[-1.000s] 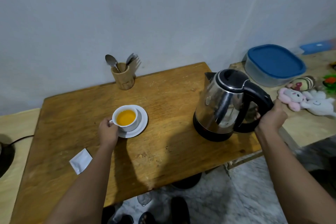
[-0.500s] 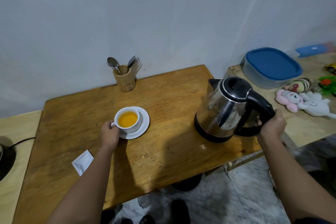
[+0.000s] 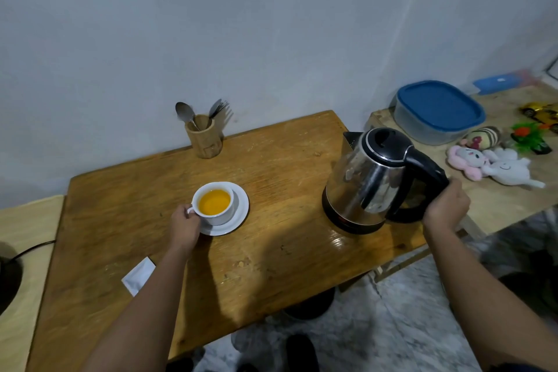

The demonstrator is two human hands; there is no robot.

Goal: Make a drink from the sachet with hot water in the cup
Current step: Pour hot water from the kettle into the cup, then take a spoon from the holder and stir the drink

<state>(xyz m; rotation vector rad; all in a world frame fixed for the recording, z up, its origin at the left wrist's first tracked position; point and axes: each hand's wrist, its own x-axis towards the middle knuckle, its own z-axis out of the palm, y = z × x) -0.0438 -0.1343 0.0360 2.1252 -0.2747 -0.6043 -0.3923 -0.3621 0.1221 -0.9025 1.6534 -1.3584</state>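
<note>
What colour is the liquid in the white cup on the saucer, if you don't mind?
Orange-yellow; the head view shows the liquid in the cup.

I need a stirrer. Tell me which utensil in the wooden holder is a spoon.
The leftmost utensil in the wooden holder: its rounded bowl leans left. The others, on the right, show fork tines.
</note>
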